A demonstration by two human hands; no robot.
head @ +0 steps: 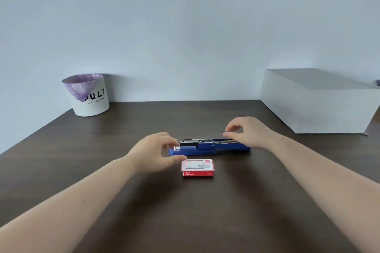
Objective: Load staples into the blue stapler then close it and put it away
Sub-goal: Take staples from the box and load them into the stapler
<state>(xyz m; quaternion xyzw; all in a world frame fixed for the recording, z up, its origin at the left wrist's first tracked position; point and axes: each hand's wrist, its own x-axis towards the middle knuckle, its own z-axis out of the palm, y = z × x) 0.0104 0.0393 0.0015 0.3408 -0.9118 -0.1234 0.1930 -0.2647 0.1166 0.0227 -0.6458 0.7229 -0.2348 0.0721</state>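
both hands (158, 150) at opened blue stapler (205, 148)

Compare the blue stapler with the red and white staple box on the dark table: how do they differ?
The blue stapler is long, thin and lies opened out flat; the red and white staple box is short, blocky and closed. Both hands hover at the stapler's ends, none at the box, which lies nearer the person. Both rest on the dark wooden table.

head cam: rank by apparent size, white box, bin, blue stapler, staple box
1. white box, clearly largest.
2. bin.
3. blue stapler, opened out flat: longer than the bin is wide, but thin, and nearer the camera, so 2 versus 3 is unsure.
4. staple box, smallest.
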